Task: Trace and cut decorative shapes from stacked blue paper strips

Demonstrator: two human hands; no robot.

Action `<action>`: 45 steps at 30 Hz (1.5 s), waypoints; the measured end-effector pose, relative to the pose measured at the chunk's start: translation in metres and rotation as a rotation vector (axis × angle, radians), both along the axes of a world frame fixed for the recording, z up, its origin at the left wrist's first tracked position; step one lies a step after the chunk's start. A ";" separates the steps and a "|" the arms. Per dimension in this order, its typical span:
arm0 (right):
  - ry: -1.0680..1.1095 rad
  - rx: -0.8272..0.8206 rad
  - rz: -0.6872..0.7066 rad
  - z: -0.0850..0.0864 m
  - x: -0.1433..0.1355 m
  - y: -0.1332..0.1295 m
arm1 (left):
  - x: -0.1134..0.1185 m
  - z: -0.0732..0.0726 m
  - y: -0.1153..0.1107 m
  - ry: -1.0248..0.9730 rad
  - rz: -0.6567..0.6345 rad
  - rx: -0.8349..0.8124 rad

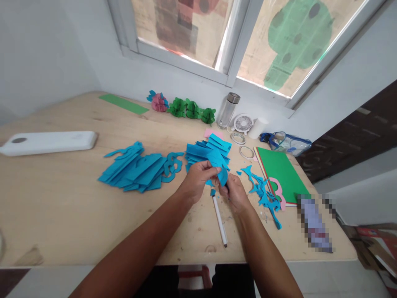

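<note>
Pinched between the thumb and fingers of my left hand (198,178) is a folded piece of blue paper (222,177) with a rounded edge. My right hand (237,192) is closed just right of it, around what look like scissors (227,188); only a dark bit of them shows. Behind the hands lies a fanned stack of blue paper pieces (198,153). A white marker (219,221) rests on the table below them. To the right is a tangle of blue paper scraps (263,192).
More blue paper pieces (133,174) lie left, beside curvy blue cutouts (172,165). Green sheets (281,174) with a pink cutout (277,192) are at right. Along the wall stand green paper ornaments (190,108), a glass bottle (227,111) and a small fan (243,123). Tape rolls (246,152) lie nearer.
</note>
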State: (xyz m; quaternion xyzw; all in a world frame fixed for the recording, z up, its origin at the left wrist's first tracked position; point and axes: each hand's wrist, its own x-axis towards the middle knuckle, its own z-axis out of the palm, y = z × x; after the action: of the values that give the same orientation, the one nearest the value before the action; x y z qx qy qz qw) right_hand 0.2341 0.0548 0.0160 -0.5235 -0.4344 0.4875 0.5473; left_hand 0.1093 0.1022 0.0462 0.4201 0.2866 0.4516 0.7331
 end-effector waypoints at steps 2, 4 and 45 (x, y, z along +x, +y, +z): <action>0.007 -0.006 0.007 0.001 0.000 0.000 | 0.000 0.000 0.000 -0.004 0.007 0.000; 0.007 -0.014 0.016 0.002 0.000 0.000 | 0.000 0.002 -0.001 -0.015 0.006 0.011; 0.164 -0.011 -0.084 -0.001 -0.021 0.001 | 0.009 -0.009 -0.006 -0.071 0.032 -0.037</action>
State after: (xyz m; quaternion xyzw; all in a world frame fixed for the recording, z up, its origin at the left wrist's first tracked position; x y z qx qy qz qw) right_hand 0.2126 0.0553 0.0153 -0.5025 -0.3633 0.5078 0.5981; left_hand 0.1180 0.0963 0.0369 0.3855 0.2754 0.4726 0.7431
